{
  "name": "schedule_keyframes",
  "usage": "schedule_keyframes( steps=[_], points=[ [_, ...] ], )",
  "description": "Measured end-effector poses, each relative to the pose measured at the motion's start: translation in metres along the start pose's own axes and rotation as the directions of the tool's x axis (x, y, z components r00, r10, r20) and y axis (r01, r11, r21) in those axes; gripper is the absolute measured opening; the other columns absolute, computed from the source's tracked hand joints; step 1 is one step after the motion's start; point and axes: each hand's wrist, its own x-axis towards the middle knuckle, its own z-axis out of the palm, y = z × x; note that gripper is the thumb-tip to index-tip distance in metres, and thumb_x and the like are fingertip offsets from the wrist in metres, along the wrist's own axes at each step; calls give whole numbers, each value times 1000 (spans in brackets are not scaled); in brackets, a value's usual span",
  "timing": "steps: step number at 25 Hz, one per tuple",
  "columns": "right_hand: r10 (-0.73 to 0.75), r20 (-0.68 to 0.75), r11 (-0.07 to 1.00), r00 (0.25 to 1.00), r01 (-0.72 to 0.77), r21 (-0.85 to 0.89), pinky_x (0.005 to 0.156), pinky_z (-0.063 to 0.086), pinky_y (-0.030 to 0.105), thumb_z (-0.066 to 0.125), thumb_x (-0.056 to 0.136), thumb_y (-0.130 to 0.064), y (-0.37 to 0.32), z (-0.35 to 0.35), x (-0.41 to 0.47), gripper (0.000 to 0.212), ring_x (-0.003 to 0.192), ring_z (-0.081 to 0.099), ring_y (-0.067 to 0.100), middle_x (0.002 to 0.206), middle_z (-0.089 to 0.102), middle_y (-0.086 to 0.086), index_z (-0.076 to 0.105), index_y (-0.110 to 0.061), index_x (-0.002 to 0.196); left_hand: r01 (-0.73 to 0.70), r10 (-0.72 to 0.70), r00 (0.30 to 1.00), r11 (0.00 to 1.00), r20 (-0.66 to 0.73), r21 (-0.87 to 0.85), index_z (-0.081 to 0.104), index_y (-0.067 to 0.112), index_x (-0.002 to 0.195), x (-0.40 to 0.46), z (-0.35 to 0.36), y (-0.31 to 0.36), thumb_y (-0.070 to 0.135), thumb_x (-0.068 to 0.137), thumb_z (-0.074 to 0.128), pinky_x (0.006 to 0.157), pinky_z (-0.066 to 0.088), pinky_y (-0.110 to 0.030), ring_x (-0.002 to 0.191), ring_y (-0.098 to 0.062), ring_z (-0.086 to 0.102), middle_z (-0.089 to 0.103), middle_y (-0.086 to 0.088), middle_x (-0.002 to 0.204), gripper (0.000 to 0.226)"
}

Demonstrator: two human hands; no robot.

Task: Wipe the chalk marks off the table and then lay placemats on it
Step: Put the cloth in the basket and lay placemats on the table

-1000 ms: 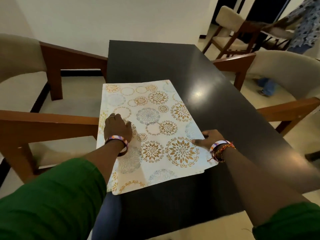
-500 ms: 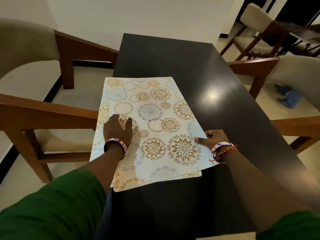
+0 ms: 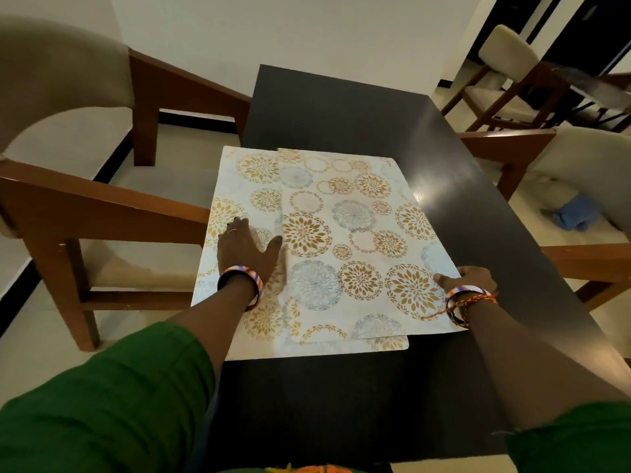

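Note:
Two white placemats with gold and blue floral circles lie stacked on the dark table (image 3: pixel 341 107). The top placemat (image 3: pixel 358 233) sits shifted to the right. The lower placemat (image 3: pixel 249 179) shows as a strip along the left, overhanging the table's left edge, and a sliver at the near edge. My left hand (image 3: pixel 246 250) presses flat on the lower placemat, fingers spread. My right hand (image 3: pixel 467 278) pinches the top placemat's right edge, thumb on top. No chalk marks are visible on the bare table.
A wooden armchair (image 3: pixel 102 206) stands close on the left. Another armchair (image 3: pixel 580 158) on the right holds a blue cloth (image 3: pixel 577 216) on its seat. A third chair (image 3: pixel 505 52) stands at the back right, and a white wall lies beyond the table's far end.
The top placemat has slid right off the lower one, uncovering the lower one's left strip. My left hand has flattened onto that strip; my right hand moved right with the edge.

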Motion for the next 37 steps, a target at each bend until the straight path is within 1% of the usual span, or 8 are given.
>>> schedule_keyframes(
  steps=[3, 6, 8, 10, 19, 24, 29, 37],
  points=[
    [50, -126, 993, 991, -62, -99, 103, 35, 54, 68, 85, -29, 12, -10, 18, 45, 112, 51, 41, 122, 58, 23, 57, -2, 119, -4, 3, 1000, 992, 12, 129, 11, -1, 146, -1, -6, 7, 38, 92, 51, 119, 11, -38, 145, -31, 12, 13, -19, 155, 78],
    [-108, -280, 960, 954, 27, -277, 105, 24, 55, 66, 85, -32, 12, -7, 23, 52, 126, 36, 41, 135, 43, 22, 47, -12, 130, -186, 181, 983, 964, 41, 190, 10, -1, 146, 0, -2, 41, 42, 93, 47, 119, 12, -38, 144, -32, 11, 10, -20, 155, 78],
    [-244, -247, 950, 938, 181, -253, 103, 25, 54, 64, 85, -36, 8, -1, 26, 41, 123, 41, 37, 132, 48, 17, 56, -16, 120, -398, 361, 913, 891, 191, 216, 13, 4, 147, -4, 16, 74, 47, 92, 45, 117, 14, -36, 145, -30, 10, 6, -18, 157, 77],
    [-323, -107, 919, 940, 285, -271, 103, 25, 52, 62, 84, -44, 10, 3, 32, 36, 120, 46, 32, 127, 53, 12, 63, -19, 111, -499, 409, 848, 830, 338, 249, 14, 9, 148, -15, 43, 105, 54, 90, 43, 118, 12, -36, 146, -29, 6, -2, -16, 157, 79],
    [-456, 69, 810, 887, 446, -382, 113, 24, 42, 46, 96, -37, 43, -51, 128, 46, 135, 34, 28, 146, 39, 9, 45, -15, 137, -484, 352, 854, 807, 383, 338, 11, 10, 148, -26, 163, 224, 61, 89, 35, 119, 2, -41, 146, -29, -2, -1, -14, 158, 82],
    [-528, 231, 626, 817, 558, -544, 116, 17, 42, 30, 97, -48, 57, -79, 185, 56, 141, 22, 28, 155, 24, 4, 23, -24, 148, -491, 371, 860, 789, 349, 370, 7, 14, 149, -1, 200, 261, 60, 91, 29, 119, 0, -39, 147, -23, -6, -4, -9, 158, 77],
    [-522, 282, 623, 805, 585, -519, 118, 6, 41, 22, 98, -50, 53, -80, 217, 60, 144, 8, 30, 158, 10, 4, 10, -24, 151, -492, 376, 861, 789, 343, 369, 11, 17, 149, 26, 214, 278, 58, 91, 29, 119, 0, -38, 147, -19, -5, -4, -5, 159, 73],
    [-546, 285, 621, 788, 609, -494, 117, 5, 40, 22, 99, -46, 38, -81, 262, 60, 142, 7, 31, 156, 10, 7, 11, -18, 151, -490, 379, 866, 777, 327, 395, 12, 18, 149, 60, 233, 304, 57, 92, 29, 119, 1, -38, 147, -18, -4, -2, -4, 159, 71]
  ],
)
